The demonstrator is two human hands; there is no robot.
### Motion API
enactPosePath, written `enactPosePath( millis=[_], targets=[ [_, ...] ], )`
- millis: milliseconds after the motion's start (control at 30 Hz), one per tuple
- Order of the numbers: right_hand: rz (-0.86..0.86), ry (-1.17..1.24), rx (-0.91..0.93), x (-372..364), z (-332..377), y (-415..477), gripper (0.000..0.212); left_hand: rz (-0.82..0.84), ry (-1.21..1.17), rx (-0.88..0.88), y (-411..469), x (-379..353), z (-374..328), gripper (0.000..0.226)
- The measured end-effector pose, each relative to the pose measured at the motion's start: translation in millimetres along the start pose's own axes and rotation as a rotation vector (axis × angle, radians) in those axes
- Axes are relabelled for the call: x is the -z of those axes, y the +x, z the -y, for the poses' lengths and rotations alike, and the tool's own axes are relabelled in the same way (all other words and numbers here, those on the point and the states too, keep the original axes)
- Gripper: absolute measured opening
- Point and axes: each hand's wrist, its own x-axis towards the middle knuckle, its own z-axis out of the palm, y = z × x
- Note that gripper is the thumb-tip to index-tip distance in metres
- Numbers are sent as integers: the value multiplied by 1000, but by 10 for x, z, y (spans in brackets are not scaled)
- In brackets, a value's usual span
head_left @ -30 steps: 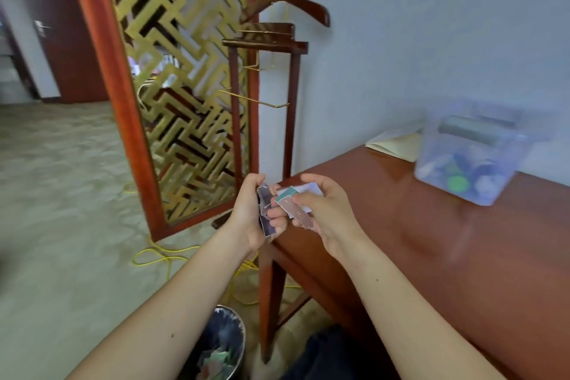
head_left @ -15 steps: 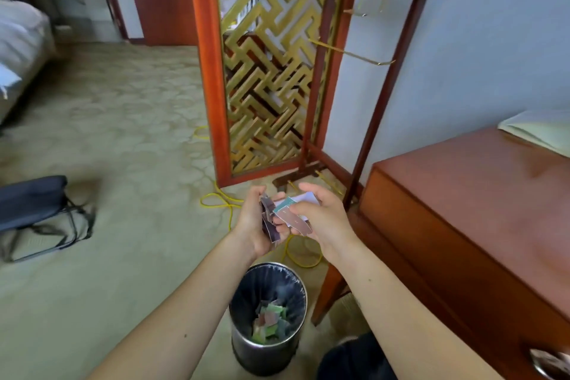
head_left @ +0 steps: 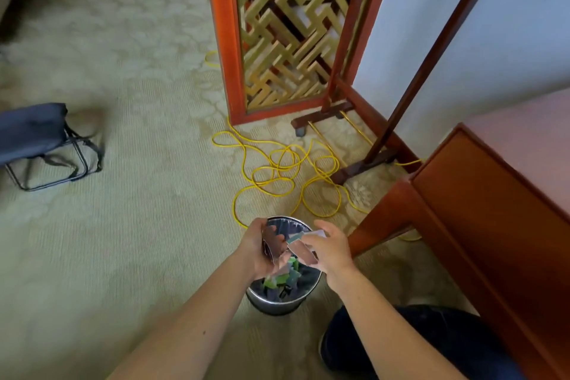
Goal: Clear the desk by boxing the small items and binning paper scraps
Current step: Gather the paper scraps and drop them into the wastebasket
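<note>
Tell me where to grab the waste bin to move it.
Probably the rim, from above on its left side. The bin stands upright and open-topped, its smooth round wall shows no handle, and the desk leg stands close on its right.

Two hands are shown: left hand (head_left: 257, 251) and right hand (head_left: 332, 251). One metal waste bin (head_left: 275, 307), one desk (head_left: 493, 210), one lattice screen (head_left: 293, 25), one valet stand (head_left: 427, 71), one folding stool (head_left: 30, 129) and one yellow cable (head_left: 277, 177) are counted. The paper scraps (head_left: 273, 244), held and binned, cannot be counted exactly.
</note>
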Motion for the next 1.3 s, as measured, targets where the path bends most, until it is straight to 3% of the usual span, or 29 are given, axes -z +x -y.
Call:
enactPosePath(
  millis=[100, 233, 333, 433, 567, 700, 900, 1300],
  targets=[
    [53, 88, -146, -50, -101, 96, 47, -14, 17, 29, 170, 60, 52, 58],
    [137, 187, -298, -60, -189, 153, 47, 0, 28, 20, 233, 32, 83, 69],
    [134, 161, -338, 22, -253, 179, 64, -98, 109, 11, 200, 1, 88, 72],
    [117, 101, -317, 59, -251, 133, 57, -139, 149, -27, 258, 18, 87, 74],
    [106, -53, -171, 95, -124, 4, 33, -126, 232, -203, 205, -96, 126, 53],
    [-15, -52, 133, 93, 101, -206, 22, -107, 262, -467, -87, -303, 89, 17],
    [-93, 73, 509, 221, 595, -798, 19, 137, 250, -707, -883, -795, -55, 17],
    [-100, 186, 789, 1127, 1350, -2068, 26, 537, 400, -814, -2182, -1766, 252, 19]
  ],
)
